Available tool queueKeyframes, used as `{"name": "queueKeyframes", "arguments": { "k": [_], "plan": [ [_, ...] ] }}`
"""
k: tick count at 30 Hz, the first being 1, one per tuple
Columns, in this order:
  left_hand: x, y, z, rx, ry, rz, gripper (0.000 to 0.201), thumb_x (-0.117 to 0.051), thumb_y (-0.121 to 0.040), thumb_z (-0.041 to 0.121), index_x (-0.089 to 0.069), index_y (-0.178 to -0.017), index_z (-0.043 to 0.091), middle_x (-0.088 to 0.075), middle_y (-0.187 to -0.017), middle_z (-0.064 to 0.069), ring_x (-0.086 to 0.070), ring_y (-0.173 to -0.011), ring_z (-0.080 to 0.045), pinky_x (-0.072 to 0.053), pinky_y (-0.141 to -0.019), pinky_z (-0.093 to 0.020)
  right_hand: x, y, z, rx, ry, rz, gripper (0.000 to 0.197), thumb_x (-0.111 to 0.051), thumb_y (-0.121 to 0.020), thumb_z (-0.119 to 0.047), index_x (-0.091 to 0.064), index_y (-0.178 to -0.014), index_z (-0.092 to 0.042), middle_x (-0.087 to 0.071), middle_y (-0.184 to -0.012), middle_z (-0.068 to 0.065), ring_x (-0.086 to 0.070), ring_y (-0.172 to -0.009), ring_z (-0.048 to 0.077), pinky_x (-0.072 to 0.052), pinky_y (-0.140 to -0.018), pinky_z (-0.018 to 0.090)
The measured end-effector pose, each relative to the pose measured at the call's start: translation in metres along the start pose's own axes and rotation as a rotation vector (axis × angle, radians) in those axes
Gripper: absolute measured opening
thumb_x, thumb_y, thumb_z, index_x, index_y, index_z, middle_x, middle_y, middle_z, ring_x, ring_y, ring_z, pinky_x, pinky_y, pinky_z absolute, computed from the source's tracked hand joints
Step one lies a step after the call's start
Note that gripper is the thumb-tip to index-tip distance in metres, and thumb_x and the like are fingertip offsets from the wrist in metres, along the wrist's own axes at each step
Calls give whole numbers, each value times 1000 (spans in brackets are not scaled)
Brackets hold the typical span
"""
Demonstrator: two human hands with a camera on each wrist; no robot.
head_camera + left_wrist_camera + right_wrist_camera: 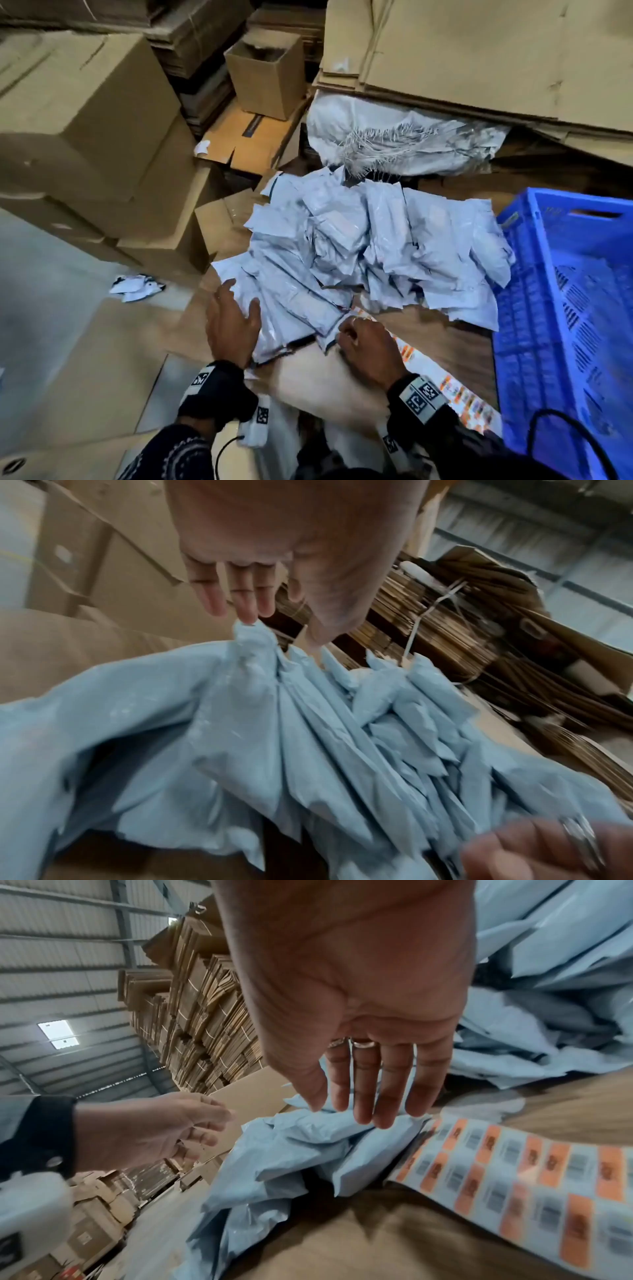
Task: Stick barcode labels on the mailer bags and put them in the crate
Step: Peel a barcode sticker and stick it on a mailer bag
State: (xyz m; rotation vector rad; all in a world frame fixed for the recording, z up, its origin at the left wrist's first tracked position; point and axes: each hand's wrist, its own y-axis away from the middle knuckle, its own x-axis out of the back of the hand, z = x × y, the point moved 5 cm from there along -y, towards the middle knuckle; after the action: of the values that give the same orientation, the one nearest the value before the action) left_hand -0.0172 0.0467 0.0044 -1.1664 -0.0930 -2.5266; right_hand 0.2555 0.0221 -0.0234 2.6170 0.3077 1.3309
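Dark patterned sleeve (178, 452) there, black wrist straps (215, 390) carrying square-coded white tags (419, 397). Right hand (368, 346) wears rings (363, 1043). A black cable (222, 448) loops beside the sleeve.
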Motion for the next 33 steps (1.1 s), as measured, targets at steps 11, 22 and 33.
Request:
{"name": "queueKeyframes", "arguments": {
  "k": [11,22,33],
  "plan": [
    [-6,-15,-39,345,279,-128,49,-73,-86,13,-42,-122,19,-65,-86,-4,-62,-93,-29,-39,-83,-32,-29,1,-28,-30,-49,-39,23,-56,-93,-47,-68,-100,-28,-70,-95,-8,-64,-94,13,-51,-80,34],
    [35,3,19,61,491,38,65,-74,-87,7,-42,-143,15,-58,-86,3,-59,-84,-14,-49,-86,-28,1,25,-20,13,-288,64,14,-65,-94,-33,-73,-99,-23,-74,-88,-11,-66,-83,-2,-51,-78,18],
    [-25,82,84,193,811,-419,43,-71,-92,6,-62,-133,10,-66,-96,-4,-62,-91,-16,-50,-81,-31,41,64,16,-81,-1089,-15,15,-71,-95,-20,-69,-109,-17,-74,-93,5,-68,-87,10,-54,-78,24]
  ]
}}
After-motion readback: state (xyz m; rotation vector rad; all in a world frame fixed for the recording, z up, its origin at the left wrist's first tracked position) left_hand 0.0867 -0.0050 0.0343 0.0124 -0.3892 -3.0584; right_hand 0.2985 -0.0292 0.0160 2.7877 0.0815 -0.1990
